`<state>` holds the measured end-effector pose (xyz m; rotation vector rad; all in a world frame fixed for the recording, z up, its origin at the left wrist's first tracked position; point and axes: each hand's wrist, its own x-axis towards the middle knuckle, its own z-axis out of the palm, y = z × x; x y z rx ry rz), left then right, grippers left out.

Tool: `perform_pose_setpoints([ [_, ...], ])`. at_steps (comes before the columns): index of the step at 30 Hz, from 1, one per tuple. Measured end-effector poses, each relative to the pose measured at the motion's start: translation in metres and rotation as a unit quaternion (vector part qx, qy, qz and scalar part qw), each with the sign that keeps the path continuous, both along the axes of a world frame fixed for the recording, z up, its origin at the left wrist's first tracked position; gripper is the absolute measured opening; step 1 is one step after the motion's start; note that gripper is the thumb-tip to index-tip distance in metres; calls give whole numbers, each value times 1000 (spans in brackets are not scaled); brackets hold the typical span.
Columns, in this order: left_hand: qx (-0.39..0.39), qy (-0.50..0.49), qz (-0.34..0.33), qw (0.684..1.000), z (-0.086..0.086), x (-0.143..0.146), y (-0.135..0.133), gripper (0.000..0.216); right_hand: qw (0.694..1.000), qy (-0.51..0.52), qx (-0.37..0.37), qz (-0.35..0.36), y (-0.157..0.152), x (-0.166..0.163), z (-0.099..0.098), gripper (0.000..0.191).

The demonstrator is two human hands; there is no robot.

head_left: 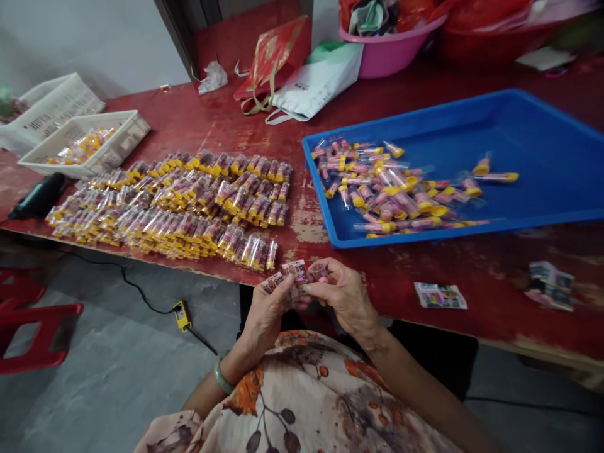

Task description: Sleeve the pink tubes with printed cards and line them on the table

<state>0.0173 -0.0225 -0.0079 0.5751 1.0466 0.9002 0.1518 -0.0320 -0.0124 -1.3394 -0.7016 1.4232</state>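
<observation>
While left hand [265, 308] pinches printed packets [296, 272], right hand [350, 299] angled inward, holding clear plastic [318, 272]

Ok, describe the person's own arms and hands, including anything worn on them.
The left hand and right hand wear no gloves. A smooth, pale green bangle circles the left wrist; nothing shows on the right wrist. The forearms are uncovered, with a loose, pale patterned sleeve on the left arm.
</observation>
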Motion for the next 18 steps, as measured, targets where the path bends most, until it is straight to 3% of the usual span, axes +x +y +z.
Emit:
perform_pose_setpoints([
  [4,-14,1,25,1000,-1,4,7,29,999,6,11,33,-3,17,-2,31],
  [9,-25,-23,54,998,0,13,12,31,991,-17,96,90,-23,48,-9,35],
  [15,-20,-33,66,997,2,25,11,36,973,-129,172,84,-48,57,-2,27],
  [18,-15,-43,61,997,0,28,9,33,938,-224,258,57,-49,51,6,14],
])
